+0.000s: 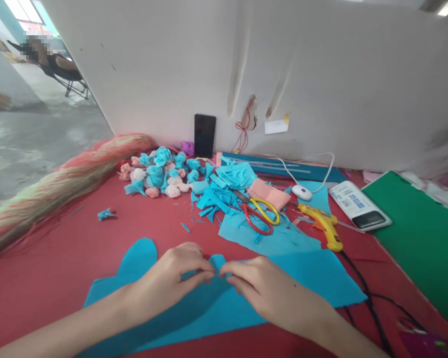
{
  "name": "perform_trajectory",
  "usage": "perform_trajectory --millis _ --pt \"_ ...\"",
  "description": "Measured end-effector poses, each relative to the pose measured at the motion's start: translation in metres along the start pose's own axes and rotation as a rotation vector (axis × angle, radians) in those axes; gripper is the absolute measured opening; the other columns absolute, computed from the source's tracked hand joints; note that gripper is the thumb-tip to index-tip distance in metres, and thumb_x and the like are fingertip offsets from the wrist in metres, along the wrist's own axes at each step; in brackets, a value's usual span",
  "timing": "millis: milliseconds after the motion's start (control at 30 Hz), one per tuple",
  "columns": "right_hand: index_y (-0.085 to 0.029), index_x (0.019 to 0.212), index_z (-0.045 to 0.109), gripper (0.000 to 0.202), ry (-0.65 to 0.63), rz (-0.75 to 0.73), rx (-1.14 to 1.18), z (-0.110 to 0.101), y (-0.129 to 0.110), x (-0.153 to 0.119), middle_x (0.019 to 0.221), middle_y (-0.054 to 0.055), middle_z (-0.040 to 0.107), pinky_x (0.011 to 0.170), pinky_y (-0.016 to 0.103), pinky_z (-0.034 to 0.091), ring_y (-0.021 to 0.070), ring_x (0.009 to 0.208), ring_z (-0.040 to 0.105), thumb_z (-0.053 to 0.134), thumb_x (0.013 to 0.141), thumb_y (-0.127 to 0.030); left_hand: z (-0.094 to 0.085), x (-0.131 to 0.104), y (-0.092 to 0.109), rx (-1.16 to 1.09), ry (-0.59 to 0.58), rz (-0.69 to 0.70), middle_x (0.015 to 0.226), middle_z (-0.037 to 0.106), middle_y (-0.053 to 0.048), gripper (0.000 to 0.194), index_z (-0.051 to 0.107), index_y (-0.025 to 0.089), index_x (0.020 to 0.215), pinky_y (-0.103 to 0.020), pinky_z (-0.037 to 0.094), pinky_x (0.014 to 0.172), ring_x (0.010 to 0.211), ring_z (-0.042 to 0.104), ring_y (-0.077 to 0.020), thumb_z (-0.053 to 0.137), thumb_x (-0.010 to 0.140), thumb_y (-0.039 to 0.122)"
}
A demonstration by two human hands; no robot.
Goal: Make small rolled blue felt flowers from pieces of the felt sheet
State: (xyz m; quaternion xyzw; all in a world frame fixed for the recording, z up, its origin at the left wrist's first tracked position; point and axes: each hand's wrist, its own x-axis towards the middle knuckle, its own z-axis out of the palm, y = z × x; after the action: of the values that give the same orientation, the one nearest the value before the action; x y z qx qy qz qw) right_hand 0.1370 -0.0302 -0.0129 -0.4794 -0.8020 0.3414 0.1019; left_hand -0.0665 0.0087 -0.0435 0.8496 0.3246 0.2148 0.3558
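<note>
On the left, bare red tabletop [78, 243] gives a passage between the straw-like bundle [70, 181] and the blue sheet [216, 308], with just a small blue scrap [105, 214] in it. A slim gap separates the fingertips of the left hand [182, 268] and right hand [259, 288]. Beyond them, cut blue strips [212, 199] and scissors [251, 201] obstruct the middle; paper flowers [156, 176] crowd the far left. Rightward, the glue gun [323, 222] and its black cord [366, 291] stand in the way. An upright pale panel [171, 64] closes the back.
</note>
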Motion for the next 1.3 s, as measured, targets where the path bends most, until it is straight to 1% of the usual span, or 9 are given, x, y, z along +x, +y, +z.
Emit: perform_trajectory --millis 267,500,633,733,800,867,1000,1133,1300 --pt "-0.021 0.093 0.064 0.025 -0.002 0.04 -0.043 -0.01 0.001 -0.005 0.078 0.002 0.065 0.062 0.02 0.038 0.0146 0.074 0.06 0.041 0.089 -0.011 0.0 -0.002 -0.003 0.077 0.033 0.117 0.074 0.067 -0.003 0.017 0.066 0.017 0.083 -0.017 0.046 0.061 0.069 0.061 -0.0106 0.049 0.086 0.018" --pt "-0.019 0.086 0.06 0.024 0.091 0.178 -0.105 -0.036 0.028 -0.007 0.079 0.002 0.062 0.065 0.024 0.038 0.0159 0.076 0.058 0.037 0.091 -0.017 -0.004 0.007 -0.024 0.253 0.073 0.057 0.08 0.067 -0.005 0.019 0.064 0.017 0.089 -0.028 0.044 0.071 0.076 0.059 -0.0161 0.045 0.088 0.018" --pt "-0.018 0.086 0.057 0.022 0.078 0.228 -0.126 -0.028 0.033 0.004 0.076 0.002 0.06 0.06 0.023 0.036 0.0144 0.072 0.057 0.035 0.091 -0.016 0.006 0.013 -0.03 0.342 0.019 0.079 0.09 0.066 -0.006 0.023 0.065 0.02 0.098 -0.039 0.04 0.085 0.086 0.056 -0.0203 0.045 0.087 0.017" --pt "-0.016 0.083 0.059 0.013 0.018 0.244 -0.158 -0.02 0.03 0.008 0.067 0.001 0.058 0.052 0.022 0.031 0.0137 0.062 0.054 0.046 0.087 -0.016 0.017 0.013 -0.032 0.377 -0.012 0.094 0.092 0.064 -0.006 0.024 0.063 0.023 0.105 -0.042 0.037 0.09 0.09 0.054 -0.021 0.047 0.087 0.023" --pt "-0.018 0.09 0.062 0.012 -0.027 0.221 -0.181 -0.015 0.027 0.007 0.073 0.002 0.061 0.056 0.022 0.033 0.016 0.07 0.057 0.054 0.082 -0.016 0.023 0.013 -0.033 0.391 -0.03 0.109 0.094 0.064 -0.005 0.026 0.061 0.024 0.109 -0.044 0.035 0.094 0.092 0.053 -0.021 0.049 0.086 0.025" --pt "-0.024 0.105 0.062 0.026 -0.086 0.174 -0.194 -0.012 0.024 0.005 0.088 0.003 0.064 0.066 0.023 0.038 0.0196 0.086 0.059 0.058 0.081 -0.015 0.024 0.013 -0.034 0.4 -0.04 0.12 0.097 0.064 -0.005 0.027 0.059 0.025 0.111 -0.046 0.031 0.099 0.093 0.053 -0.0209 0.051 0.085 0.026" --pt "-0.028 0.122 0.055 0.044 -0.175 0.113 -0.244 -0.003 0.023 0.001 0.1 0.006 0.064 0.075 0.028 0.041 0.0258 0.096 0.059 0.059 0.08 -0.016 0.006 0.015 -0.037 0.409 -0.034 0.114 0.098 0.063 -0.005 0.027 0.059 0.024 0.112 -0.046 0.029 0.101 0.095 0.052 -0.0205 0.048 0.087 0.03" --pt "-0.027 0.131 0.046 0.055 -0.197 0.084 -0.298 0.008 0.023 0.0 0.099 0.008 0.064 0.076 0.033 0.044 0.0277 0.093 0.06 0.063 0.08 -0.016 -0.02 0.014 -0.044 0.42 -0.053 0.119 0.092 0.065 -0.005 0.026 0.064 0.023 0.103 -0.035 0.038 0.091 0.088 0.056 -0.0168 0.041 0.091 0.028" --pt "-0.021 0.129 0.049 0.056 -0.194 0.073 -0.344 0.012 0.02 -0.001 0.088 0.01 0.066 0.072 0.038 0.048 0.0312 0.086 0.062 0.067 0.076 -0.013 -0.023 0.004 -0.054 0.467 -0.115 0.107 0.098 0.066 -0.003 0.022 0.064 0.026 0.103 -0.042 0.028 0.102 0.097 0.055 -0.018 0.05 0.087 0.029"
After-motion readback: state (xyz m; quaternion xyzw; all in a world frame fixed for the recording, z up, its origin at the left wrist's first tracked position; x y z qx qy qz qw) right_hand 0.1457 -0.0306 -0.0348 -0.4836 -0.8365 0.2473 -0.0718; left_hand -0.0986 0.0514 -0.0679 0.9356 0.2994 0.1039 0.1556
